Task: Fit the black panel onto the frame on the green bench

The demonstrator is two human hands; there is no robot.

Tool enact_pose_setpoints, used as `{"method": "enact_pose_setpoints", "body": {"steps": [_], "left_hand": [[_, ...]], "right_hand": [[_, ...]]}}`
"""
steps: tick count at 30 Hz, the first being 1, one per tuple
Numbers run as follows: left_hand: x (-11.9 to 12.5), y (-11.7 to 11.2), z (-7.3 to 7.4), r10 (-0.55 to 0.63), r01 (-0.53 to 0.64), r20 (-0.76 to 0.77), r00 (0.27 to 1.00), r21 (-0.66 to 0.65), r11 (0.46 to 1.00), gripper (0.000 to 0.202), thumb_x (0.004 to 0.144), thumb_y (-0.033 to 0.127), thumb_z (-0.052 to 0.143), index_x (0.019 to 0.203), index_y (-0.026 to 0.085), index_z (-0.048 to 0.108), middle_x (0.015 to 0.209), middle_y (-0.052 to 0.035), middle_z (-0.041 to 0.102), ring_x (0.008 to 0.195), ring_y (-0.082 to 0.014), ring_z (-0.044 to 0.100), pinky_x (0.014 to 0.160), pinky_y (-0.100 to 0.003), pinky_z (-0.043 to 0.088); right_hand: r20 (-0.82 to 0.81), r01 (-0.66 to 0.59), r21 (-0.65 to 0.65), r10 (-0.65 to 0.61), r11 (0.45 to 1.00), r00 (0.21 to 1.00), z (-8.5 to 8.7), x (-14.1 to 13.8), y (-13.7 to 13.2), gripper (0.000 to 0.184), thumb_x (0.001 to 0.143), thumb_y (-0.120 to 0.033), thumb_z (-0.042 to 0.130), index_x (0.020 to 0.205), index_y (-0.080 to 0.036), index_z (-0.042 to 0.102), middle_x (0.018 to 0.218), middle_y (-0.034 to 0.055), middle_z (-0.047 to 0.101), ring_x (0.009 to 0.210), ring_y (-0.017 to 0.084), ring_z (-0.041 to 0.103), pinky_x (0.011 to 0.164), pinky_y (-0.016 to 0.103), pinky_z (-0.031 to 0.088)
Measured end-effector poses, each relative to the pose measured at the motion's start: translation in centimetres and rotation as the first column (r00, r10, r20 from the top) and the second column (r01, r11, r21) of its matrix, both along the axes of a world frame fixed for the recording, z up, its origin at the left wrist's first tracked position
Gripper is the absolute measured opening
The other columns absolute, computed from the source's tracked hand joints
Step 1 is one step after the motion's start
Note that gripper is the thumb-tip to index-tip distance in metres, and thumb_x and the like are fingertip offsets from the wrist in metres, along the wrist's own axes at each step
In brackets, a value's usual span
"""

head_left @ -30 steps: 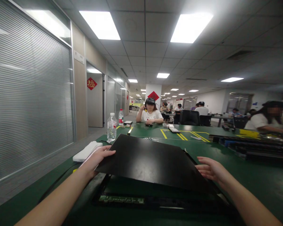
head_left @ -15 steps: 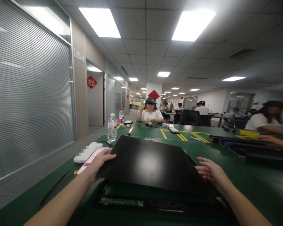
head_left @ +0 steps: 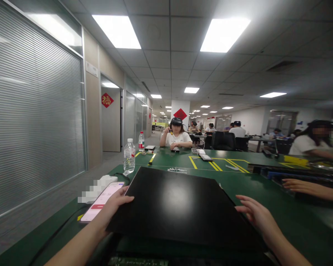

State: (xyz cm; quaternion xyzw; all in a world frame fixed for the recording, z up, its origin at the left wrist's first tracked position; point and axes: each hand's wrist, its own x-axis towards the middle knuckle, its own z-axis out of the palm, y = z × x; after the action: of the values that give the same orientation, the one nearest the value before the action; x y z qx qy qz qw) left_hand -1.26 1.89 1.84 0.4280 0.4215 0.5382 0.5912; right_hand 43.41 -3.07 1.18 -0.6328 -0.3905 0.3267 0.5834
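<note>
Black panel sat lower centre of frame, tilted over a dark tray. L hand gripped its left edge w/ thumb on top; R hand touched right edge, fingers spread. Phone lay lower left on green table; bottle stood beyond it.

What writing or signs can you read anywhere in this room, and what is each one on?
"福": red diamond sign on the left wall.
Red diamond sign on the white pillar: too small to read.
Bottle labels: too small to read.
Phone screen by the left hand: blurred.
</note>
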Motion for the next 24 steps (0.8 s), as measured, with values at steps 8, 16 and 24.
{"method": "enact_pose_setpoints", "body": {"steps": [8,16,24], "left_hand": [[-1.5,3.2,-1.0,-0.009,0.009,-0.004,1.0,-0.019,1.0,0.043,0.033,0.017,0.08,0.074,0.017,0.066,0.064,-0.0038,0.072,0.065,-0.0298,0.067,0.065,-0.037,0.05],[-1.4,3.6,-2.4,0.069,-0.069,0.036,0.997,-0.017,0.997,0.042,0.035,0.015,0.075,0.076,0.015,0.067,0.066,-0.0037,0.071,0.07,-0.0294,0.066,0.071,-0.038,0.047],[-0.4,3.0,-3.1,0.174,-0.17,0.13,0.976,-0.038,0.985,0.039,0.037,0.017,0.076,0.075,0.02,0.07,0.071,-0.0027,0.073,0.075,-0.0331,0.067,0.067,-0.041,0.05]], "right_hand": [[0.041,-0.011,-0.059,0.013,0.998,0.999,-0.7,1.1,0.6,0.056,0.068,-0.047,0.056,0.112,-0.014,0.055,0.067,0.0078,0.071,0.037,0.008,0.034,0.042,0.022,0.026],[0.026,-0.004,-0.148,0.008,0.989,1.0,-0.6,1.3,0.8,0.061,0.066,-0.049,0.056,0.115,-0.014,0.053,0.068,0.0091,0.071,0.034,0.009,0.035,0.038,0.023,0.025],[-0.062,-0.02,-0.166,0.01,0.986,0.998,-0.4,2.5,1.0,0.052,0.064,-0.052,0.056,0.104,-0.02,0.06,0.073,0.0091,0.072,0.063,0.024,0.065,0.051,0.027,0.046]]}}
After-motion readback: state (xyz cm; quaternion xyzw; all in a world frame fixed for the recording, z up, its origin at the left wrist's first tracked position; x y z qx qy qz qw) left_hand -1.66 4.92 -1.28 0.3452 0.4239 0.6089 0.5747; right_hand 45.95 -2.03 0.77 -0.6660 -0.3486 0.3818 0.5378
